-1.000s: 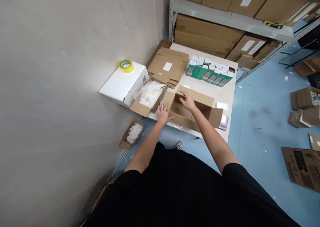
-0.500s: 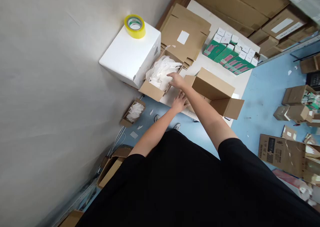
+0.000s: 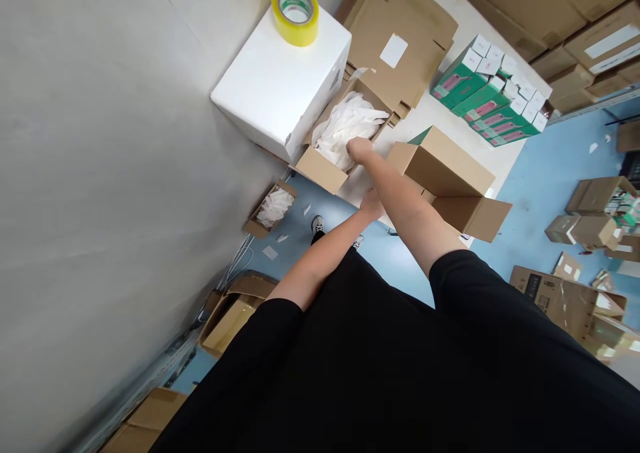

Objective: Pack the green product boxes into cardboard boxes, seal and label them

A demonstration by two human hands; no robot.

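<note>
My right hand is at the near side of a carton filled with crumpled white packing paper. Its fingers are curled closed against the paper. My left hand rests low at the table's front edge, beside an open carton; the right forearm hides its fingertips. That open carton has its flaps spread, and its left part is behind my right arm.
Yellow tape lies on a white box against the wall. Flattened cardboard and a row of green-and-white boxes lie on the table. A small carton of white paper stands on the floor.
My right hand has gone from spread fingers to curled ones at the packing paper. My left hand has slid partly behind the right forearm. The view has shifted slightly.
</note>
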